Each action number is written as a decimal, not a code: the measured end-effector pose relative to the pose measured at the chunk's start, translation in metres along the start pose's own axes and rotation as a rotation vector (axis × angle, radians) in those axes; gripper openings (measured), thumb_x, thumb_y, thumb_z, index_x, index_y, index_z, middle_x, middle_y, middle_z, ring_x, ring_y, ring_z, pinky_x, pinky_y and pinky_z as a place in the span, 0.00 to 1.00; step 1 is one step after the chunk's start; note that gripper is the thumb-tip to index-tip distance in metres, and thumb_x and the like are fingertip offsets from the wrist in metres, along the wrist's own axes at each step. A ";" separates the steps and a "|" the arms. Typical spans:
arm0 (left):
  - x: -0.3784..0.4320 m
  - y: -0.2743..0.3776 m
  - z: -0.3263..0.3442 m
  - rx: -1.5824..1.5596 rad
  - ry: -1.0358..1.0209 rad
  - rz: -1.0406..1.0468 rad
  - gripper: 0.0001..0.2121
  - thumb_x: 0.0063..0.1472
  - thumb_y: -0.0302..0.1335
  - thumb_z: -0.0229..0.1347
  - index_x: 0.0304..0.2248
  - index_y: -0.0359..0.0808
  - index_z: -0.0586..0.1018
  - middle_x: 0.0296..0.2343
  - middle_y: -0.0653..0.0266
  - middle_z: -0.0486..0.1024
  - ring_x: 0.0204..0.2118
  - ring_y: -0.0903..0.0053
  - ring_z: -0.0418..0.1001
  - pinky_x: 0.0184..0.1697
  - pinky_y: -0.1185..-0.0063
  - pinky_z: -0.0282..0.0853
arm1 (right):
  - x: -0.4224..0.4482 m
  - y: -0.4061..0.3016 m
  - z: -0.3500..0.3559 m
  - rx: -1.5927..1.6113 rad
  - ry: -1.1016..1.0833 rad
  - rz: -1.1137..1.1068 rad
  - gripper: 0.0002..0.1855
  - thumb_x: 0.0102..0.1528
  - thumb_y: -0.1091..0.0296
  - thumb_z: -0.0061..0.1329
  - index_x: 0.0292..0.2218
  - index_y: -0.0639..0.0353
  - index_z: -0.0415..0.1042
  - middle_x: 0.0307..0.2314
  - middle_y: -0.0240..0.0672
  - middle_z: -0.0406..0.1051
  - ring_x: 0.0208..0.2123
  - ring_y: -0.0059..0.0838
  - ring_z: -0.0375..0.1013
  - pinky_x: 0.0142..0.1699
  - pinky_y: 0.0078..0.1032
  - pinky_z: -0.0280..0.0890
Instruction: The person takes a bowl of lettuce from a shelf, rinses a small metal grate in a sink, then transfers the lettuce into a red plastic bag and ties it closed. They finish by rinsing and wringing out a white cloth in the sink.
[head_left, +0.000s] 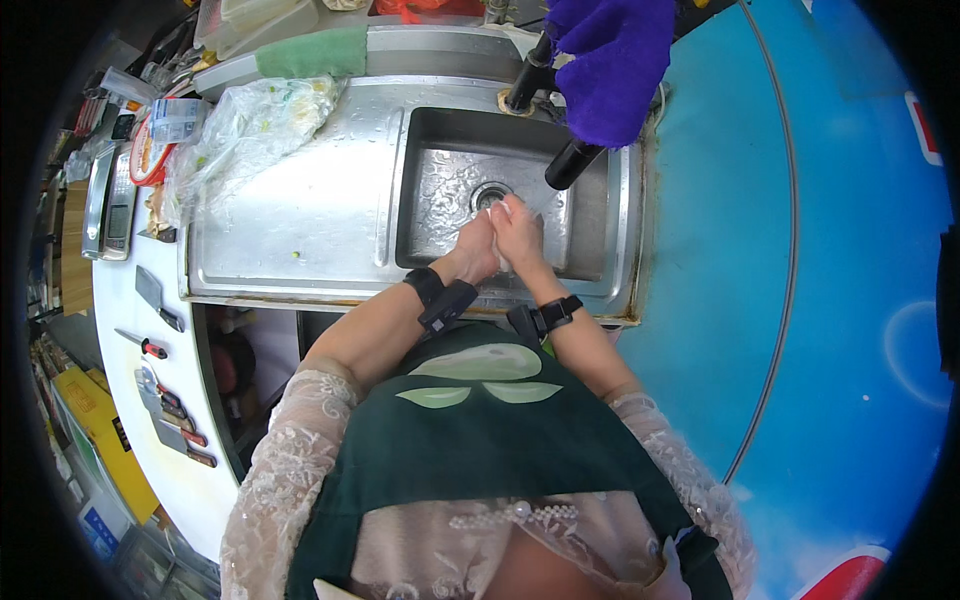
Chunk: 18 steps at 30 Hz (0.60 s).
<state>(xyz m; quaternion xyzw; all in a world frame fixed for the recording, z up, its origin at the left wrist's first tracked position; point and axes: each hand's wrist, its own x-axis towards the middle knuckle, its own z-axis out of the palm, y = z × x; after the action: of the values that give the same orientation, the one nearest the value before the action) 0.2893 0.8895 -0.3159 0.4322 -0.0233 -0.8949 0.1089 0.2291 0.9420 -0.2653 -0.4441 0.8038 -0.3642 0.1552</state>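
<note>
Both of my hands meet over the metal sink basin (442, 172), just in front of the drain (491, 195). My left hand (477, 244) and my right hand (519, 232) are closed together around a small white cloth-like item (502, 260), mostly hidden by the fingers. Water runs from the black faucet (574, 165) towards my right hand. A purple cloth (619, 71) hangs over the faucet. Each wrist wears a black band with a small device.
Left of the basin, a crumpled plastic bag (255, 120) lies on the steel drainboard (300, 217), near a green cloth (311, 54). Several knives, among them a cleaver (148, 287), lie on the white counter (120, 300) beside a digital scale (112, 202). A blue panel (712, 225) stands at the right.
</note>
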 end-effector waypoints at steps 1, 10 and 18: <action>-0.011 0.002 0.009 0.003 0.002 -0.010 0.15 0.67 0.38 0.37 0.36 0.38 0.71 0.33 0.61 0.72 0.39 0.67 0.71 0.44 0.71 0.68 | 0.006 0.000 -0.001 -0.003 0.004 0.175 0.09 0.52 0.61 0.46 0.27 0.57 0.69 0.19 0.47 0.70 0.25 0.54 0.70 0.30 0.43 0.64; -0.015 0.002 0.014 -0.015 -0.173 0.029 0.11 0.66 0.33 0.39 0.34 0.37 0.72 0.32 0.62 0.73 0.37 0.69 0.72 0.44 0.68 0.69 | 0.015 0.029 0.008 0.171 0.072 0.281 0.11 0.51 0.62 0.47 0.23 0.61 0.70 0.16 0.45 0.67 0.19 0.37 0.69 0.26 0.32 0.61; -0.020 0.007 0.035 0.169 0.032 0.031 0.14 0.66 0.36 0.37 0.35 0.36 0.72 0.33 0.59 0.73 0.34 0.70 0.72 0.37 0.69 0.69 | 0.010 0.033 -0.002 0.203 0.092 0.208 0.09 0.52 0.66 0.46 0.23 0.60 0.70 0.18 0.46 0.69 0.21 0.47 0.70 0.27 0.36 0.63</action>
<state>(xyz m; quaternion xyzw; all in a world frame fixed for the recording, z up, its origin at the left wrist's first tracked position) 0.2754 0.8851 -0.2782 0.4535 -0.1039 -0.8809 0.0862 0.2027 0.9457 -0.2870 -0.3233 0.8107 -0.4457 0.1992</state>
